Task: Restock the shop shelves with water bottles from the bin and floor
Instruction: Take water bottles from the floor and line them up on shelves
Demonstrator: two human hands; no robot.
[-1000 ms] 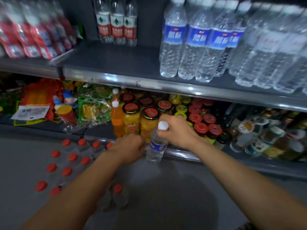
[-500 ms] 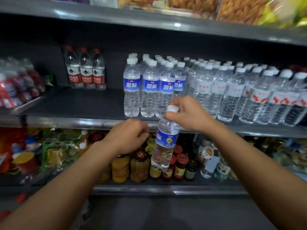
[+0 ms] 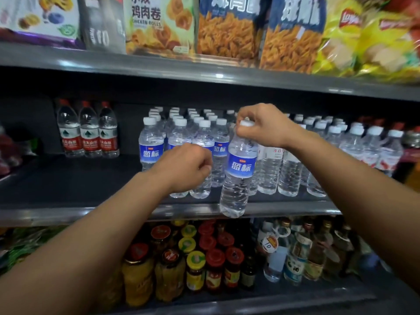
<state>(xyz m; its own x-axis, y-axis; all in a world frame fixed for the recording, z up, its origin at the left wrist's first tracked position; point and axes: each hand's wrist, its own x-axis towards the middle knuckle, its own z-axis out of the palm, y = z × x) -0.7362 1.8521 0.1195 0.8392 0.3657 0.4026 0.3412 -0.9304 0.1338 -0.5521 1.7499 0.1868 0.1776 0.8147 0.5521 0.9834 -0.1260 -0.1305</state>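
Dim shop aisle, grey metal shelving in three tiers. Nearest, below the fingers: lower shelf (image 3: 227,308) packed with jars (image 3: 195,269), red and yellow lids, and a bottle tagged "10" (image 3: 270,243). Just above, right hand (image 3: 263,126) pinching the white cap of a water bottle (image 3: 238,176), blue label reading 蓝标; bottle hanging upright, its base level with the front lip of the middle shelf (image 3: 68,214), not set down. Left hand (image 3: 184,167) clenched, empty, just left of the bottle. Behind the fingers, matching blue-label bottles (image 3: 151,148) in rows; right of them, white-capped bottles with pale and red-marked labels (image 3: 372,148). Far left, three red-capped bottles (image 3: 88,130), red labels. Between those and the blue-label rows, a wide bare stretch of dark shelf. Above the fingers, snack bags (image 3: 159,21), "CHICKEN ROLLS" and 鸡肉卷 legible, Lay's (image 3: 350,19) at right. Compared with half a second before: bottle higher, base up from jar level to shelf edge; top tier now in view.
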